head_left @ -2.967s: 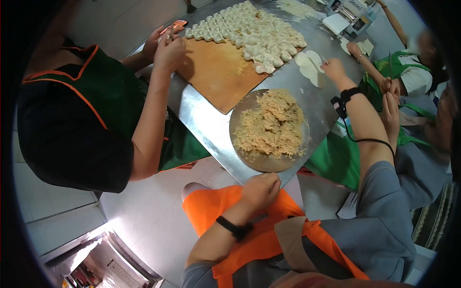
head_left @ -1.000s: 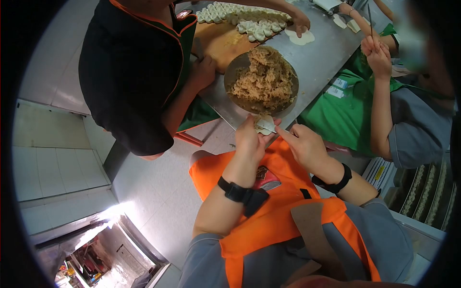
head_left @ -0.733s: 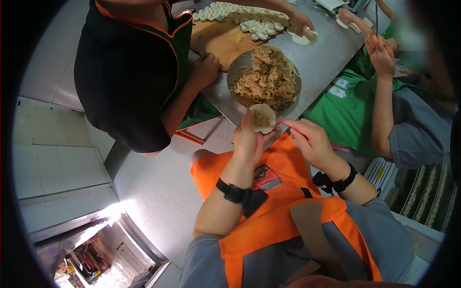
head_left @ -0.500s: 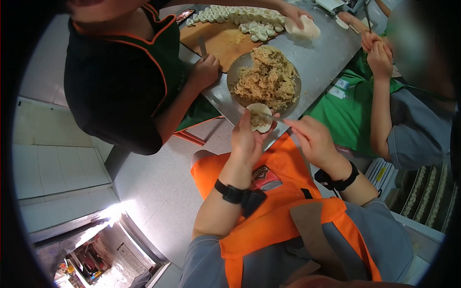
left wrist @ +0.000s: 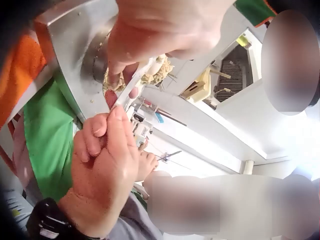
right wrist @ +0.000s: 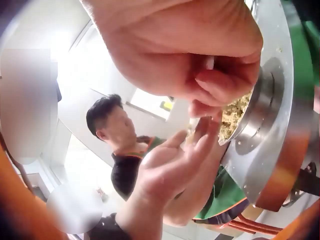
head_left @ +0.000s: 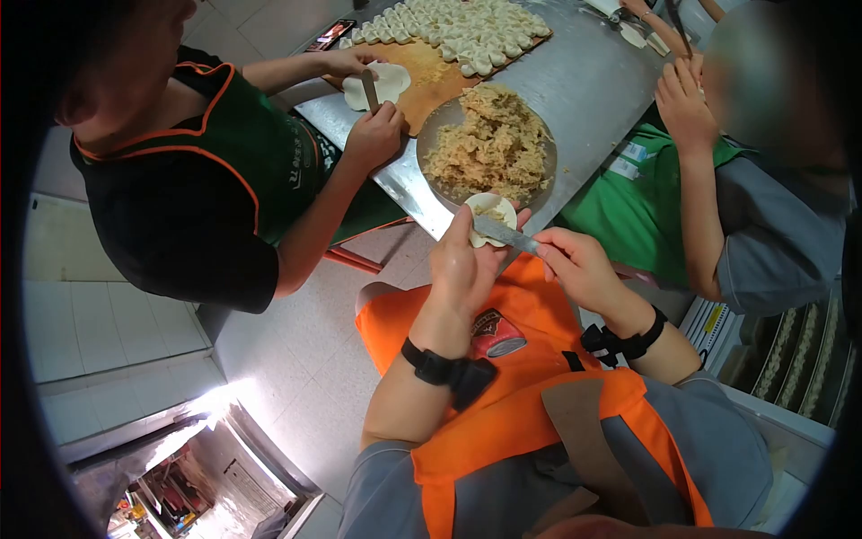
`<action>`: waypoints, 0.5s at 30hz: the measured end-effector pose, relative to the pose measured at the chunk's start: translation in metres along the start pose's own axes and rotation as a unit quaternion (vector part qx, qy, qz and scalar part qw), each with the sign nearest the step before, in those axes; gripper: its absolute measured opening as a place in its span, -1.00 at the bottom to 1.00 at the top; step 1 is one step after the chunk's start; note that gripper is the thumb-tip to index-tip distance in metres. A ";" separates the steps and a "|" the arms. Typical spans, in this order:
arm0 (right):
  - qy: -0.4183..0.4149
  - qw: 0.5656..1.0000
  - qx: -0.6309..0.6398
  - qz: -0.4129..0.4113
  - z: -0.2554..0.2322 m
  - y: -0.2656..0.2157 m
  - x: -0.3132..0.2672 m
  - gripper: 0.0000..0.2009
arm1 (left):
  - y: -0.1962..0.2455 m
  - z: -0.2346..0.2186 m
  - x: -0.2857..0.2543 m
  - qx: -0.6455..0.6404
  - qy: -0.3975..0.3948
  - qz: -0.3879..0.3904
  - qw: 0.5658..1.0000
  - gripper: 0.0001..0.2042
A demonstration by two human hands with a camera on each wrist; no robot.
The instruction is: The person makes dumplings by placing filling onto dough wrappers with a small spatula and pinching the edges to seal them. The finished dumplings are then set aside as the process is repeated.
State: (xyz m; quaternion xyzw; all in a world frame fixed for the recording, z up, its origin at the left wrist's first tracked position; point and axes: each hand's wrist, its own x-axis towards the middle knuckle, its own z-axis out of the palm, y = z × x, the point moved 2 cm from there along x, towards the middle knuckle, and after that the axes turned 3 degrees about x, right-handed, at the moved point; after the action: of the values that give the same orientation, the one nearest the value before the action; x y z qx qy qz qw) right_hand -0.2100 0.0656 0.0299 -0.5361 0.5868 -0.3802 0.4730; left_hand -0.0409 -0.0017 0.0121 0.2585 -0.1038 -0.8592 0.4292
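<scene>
My left hand (head_left: 460, 269) holds a round dumpling wrapper (head_left: 506, 212) in front of the bowl, fingers beneath and thumb at its edge. Some pale filling lies on the wrapper. My right hand (head_left: 579, 269) grips a flat filling spatula (head_left: 514, 237), whose blade lies across the wrapper. In the left wrist view, the right hand (left wrist: 107, 165) pinches the spatula between thumb and fingers. From the right wrist view, the left hand (right wrist: 167, 170) appears cupped below the blade. The metal bowl (head_left: 438, 126), heaped with crumbly filling (head_left: 494, 148), stands just beyond both hands.
A wooden board (head_left: 426, 81) carries rows of folded dumplings (head_left: 453, 34) on the steel table (head_left: 597, 99). At left, another person holds a wrapper (head_left: 391, 85) and a spatula (head_left: 369, 90). A person in a green apron (head_left: 620, 198) works close on the right.
My right hand has come back from the loose wrappers on the table. The wrapper now lies in my left hand with filling on it. The person at left has brought a wrapper over the board.
</scene>
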 end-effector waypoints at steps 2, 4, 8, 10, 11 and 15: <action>-0.036 0.998 -0.019 0.042 -0.002 -0.003 0.001 -0.86 | 0.000 0.000 -0.001 -0.004 0.001 0.013 1.000 -0.58; -0.066 0.995 -0.057 0.049 -0.009 -0.013 0.000 -0.88 | 0.001 -0.007 0.002 0.002 0.024 0.041 0.999 -0.58; 0.055 0.947 -0.176 -0.262 0.001 -0.030 0.005 -0.83 | -0.003 -0.005 -0.003 0.021 0.009 0.046 0.999 -0.60; 0.054 0.929 -0.213 -0.298 0.006 -0.038 0.008 -0.82 | -0.013 -0.010 -0.004 0.003 -0.036 0.013 0.999 -0.61; 0.052 0.919 -0.230 -0.316 0.007 -0.043 0.009 -0.82 | -0.015 -0.010 -0.006 0.040 -0.018 0.020 0.999 -0.60; 0.044 0.943 -0.173 -0.282 0.003 -0.047 0.013 -0.88 | -0.022 0.003 -0.015 0.158 0.009 0.064 0.985 -0.54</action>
State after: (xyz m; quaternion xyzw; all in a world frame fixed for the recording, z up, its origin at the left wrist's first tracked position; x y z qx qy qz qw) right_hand -0.1944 0.0469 0.0720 -0.7357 0.4886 -0.4140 0.2205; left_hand -0.0498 0.0235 0.0113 0.3240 -0.2505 -0.8003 0.4380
